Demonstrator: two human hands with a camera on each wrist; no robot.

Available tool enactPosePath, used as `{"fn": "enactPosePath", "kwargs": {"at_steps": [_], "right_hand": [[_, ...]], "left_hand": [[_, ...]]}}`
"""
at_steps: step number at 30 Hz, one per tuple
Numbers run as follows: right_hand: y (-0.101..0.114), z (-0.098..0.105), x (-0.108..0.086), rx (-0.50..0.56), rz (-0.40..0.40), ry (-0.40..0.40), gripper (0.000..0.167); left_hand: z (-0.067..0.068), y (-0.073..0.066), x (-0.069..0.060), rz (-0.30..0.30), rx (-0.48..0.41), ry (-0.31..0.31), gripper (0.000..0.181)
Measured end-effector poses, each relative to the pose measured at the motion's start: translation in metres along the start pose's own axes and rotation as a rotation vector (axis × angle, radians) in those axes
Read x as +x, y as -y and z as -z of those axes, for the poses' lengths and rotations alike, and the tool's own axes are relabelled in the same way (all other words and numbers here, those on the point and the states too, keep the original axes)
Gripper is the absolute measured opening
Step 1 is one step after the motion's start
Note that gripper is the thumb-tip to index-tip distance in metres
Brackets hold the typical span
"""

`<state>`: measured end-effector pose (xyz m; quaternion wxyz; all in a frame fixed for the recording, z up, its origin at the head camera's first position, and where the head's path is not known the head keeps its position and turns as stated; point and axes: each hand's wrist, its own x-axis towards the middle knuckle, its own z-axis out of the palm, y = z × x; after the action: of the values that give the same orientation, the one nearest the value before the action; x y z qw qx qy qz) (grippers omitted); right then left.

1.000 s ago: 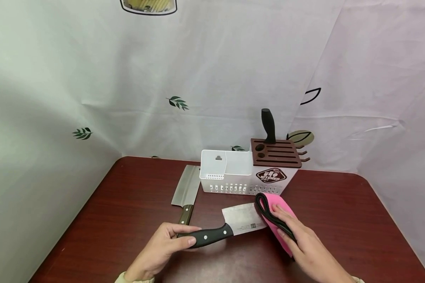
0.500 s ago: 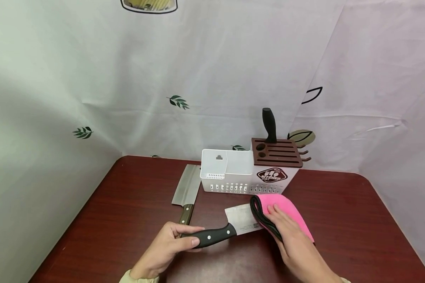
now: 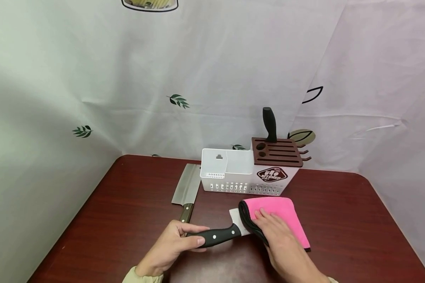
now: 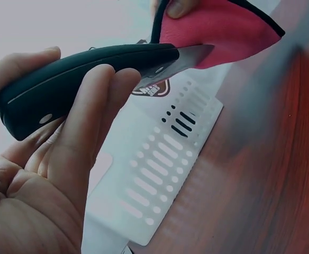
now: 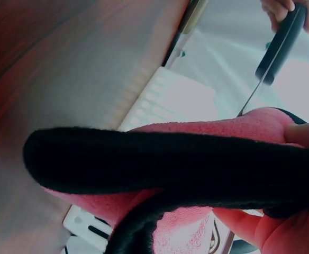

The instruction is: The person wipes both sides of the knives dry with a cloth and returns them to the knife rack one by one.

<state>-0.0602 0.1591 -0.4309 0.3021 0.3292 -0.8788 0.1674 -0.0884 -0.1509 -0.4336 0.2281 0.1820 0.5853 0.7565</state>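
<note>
Pink cloth (image 3: 278, 208) has slid further over the black-handled cleaver (image 3: 219, 236) in front of the rack (image 3: 231, 184), so wiping's probably near the handle (image 4: 64, 71), left hand (image 3: 171, 243) gripping that, right hand (image 3: 283, 245) pinching the cloth.

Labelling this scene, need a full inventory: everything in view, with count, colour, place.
Table: 1, dark red-brown, under everything.
Rack: 1, white with brown slotted top, far side of the table.
Label: 1, brown and white, rack front.
Hooks: 3 visible, brown, rack's right end in the head view.
Racked knife: 1, black handle, blade hidden, upright in the top.
Cleaver: 1, silver blade, brownish handle, on the table left of the rack.
Held knife: 1, silver blade, black handle, in the left hand.
Cloth: 1, pink, black edging, over most of that blade.
Backdrop: sheet count unclear, whitish, leaf prints, behind.
Cuffs: 2, pale yellow-green, at the wrists.
Hands: 2; left grips the handle, right holds the cloth.
</note>
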Motion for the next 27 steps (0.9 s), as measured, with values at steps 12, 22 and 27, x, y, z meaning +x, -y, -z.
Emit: {"fn": "enactPosePath", "kwargs": {"at_steps": [12,22,27], "right_hand": [[0.011,-0.008,0.009,0.1,0.085,-0.037,0.05],[0.02,-0.003,0.012,0.335,-0.031,-0.031,0.042],[0.021,-0.005,0.012,0.443,-0.001,-0.062,0.041]], "left_hand": [[-0.008,0.003,0.005,-0.006,-0.032,0.004,0.038],[-0.011,0.006,0.008,-0.006,-0.048,0.023,0.039],[-0.013,0.007,0.008,-0.017,-0.05,0.014,0.04]]}}
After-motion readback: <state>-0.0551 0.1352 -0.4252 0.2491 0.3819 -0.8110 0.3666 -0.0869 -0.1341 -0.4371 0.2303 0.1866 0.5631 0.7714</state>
